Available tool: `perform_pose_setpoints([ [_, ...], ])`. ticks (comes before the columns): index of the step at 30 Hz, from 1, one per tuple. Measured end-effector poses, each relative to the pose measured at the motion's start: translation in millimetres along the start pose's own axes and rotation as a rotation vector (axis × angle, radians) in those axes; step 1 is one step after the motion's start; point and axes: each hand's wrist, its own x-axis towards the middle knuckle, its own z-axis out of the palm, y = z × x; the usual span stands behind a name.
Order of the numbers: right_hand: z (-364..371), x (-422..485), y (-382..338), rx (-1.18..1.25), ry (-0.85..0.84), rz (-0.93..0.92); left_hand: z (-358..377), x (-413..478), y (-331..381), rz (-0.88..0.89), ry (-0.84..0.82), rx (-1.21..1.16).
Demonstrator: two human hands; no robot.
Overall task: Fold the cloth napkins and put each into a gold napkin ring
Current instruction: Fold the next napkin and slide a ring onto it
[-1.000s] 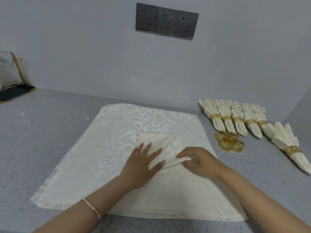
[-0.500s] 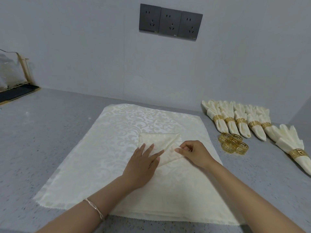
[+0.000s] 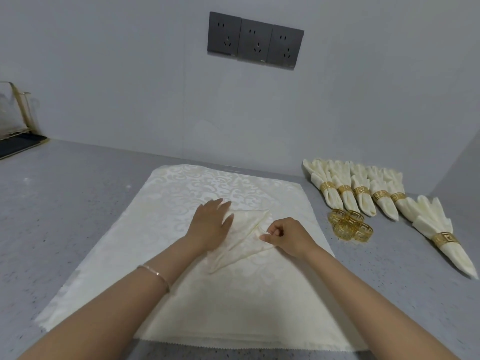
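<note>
A cream napkin point(image 3: 245, 229), folded into a long triangle, lies on top of a stack of flat cream napkins point(image 3: 197, 294). My left hand point(image 3: 211, 224) presses flat on the triangle's left part, fingers straight. My right hand point(image 3: 287, 236) pinches the napkin's right fold between thumb and curled fingers. Loose gold napkin rings point(image 3: 349, 224) lie in a small cluster on the counter just right of the stack. Several finished napkins in gold rings point(image 3: 361, 192) lie in a row beyond them.
The grey speckled counter point(image 3: 78, 216) runs to a pale wall carrying three dark sockets point(image 3: 255, 40). A wire rack over a dark tray point(image 3: 15, 141) sits at the far left. One ringed napkin point(image 3: 441, 236) lies apart at the right.
My left hand slid up and left along the napkin. My right hand went from guiding the folded edge to pinching it with curled fingers, and the napkin is now a narrower triangle.
</note>
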Motion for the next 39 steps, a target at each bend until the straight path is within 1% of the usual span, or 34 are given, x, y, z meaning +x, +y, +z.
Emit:
perform_pose_setpoints([
  [3,0.0,1.3,-2.8,-0.071,-0.005,0.02,-3.5,13.3,-6.8,-0.05,-0.031,0.066],
  [7,-2.4,3.0,-4.0,-0.177,0.025,0.037,-10.1,13.5,-2.7,-0.088,0.059,0.206],
  [9,-6.3,3.6,-4.6,-0.221,0.059,0.051,-17.2,8.0,3.2,-0.105,0.056,0.222],
  [12,-11.7,4.3,-3.7,-0.248,0.094,0.097,-22.4,-7.4,14.0,-0.136,-0.029,0.028],
  [15,-9.3,3.1,-1.3,-0.229,0.121,0.177,-21.3,-22.7,31.6,-0.099,-0.183,-0.157],
  [16,-7.3,2.2,-0.2,-0.228,0.135,0.2,-20.2,-25.7,38.0,-0.084,-0.229,-0.204],
  [17,-4.8,2.2,0.9,-0.225,0.149,0.218,-18.2,-26.4,42.9,-0.069,-0.257,-0.2],
  [18,-2.5,1.2,2.1,-0.219,0.161,0.233,-16.6,-26.3,48.7,-0.044,-0.269,-0.124],
  [20,3.3,-0.6,3.0,-0.209,0.174,0.246,-10.3,-24.0,53.0,0.016,-0.202,0.148],
  [22,10.3,-3.4,6.1,-0.186,0.193,0.223,-1.8,-21.0,54.0,0.088,-0.126,0.315],
  [23,14.0,-5.1,8.2,-0.162,0.211,0.197,2.9,-19.6,54.0,0.154,-0.106,0.332],
  [25,18.8,-8.9,12.7,-0.11,0.255,0.146,15.6,-15.3,53.4,0.333,-0.106,0.284],
  [27,21.1,-10.7,15.5,-0.076,0.284,0.106,27.1,-13.5,49.9,0.416,-0.161,0.217],
  [30,22.4,-12.5,15.9,-0.017,0.312,0.056,36.2,-13.1,43.6,0.389,-0.208,0.177],
  [33,22.3,-18.5,13.6,0.102,0.357,-0.008,38.2,-13.4,41.9,0.358,-0.228,0.171],
  [35,20.2,-26.6,12.1,0.155,0.359,-0.067,37.8,-13.2,43.0,0.351,-0.237,0.176],
  [39,12.8,-51.1,22.5,0.085,0.291,-0.134,38.2,-13.2,42.5,0.347,-0.243,0.158],
])
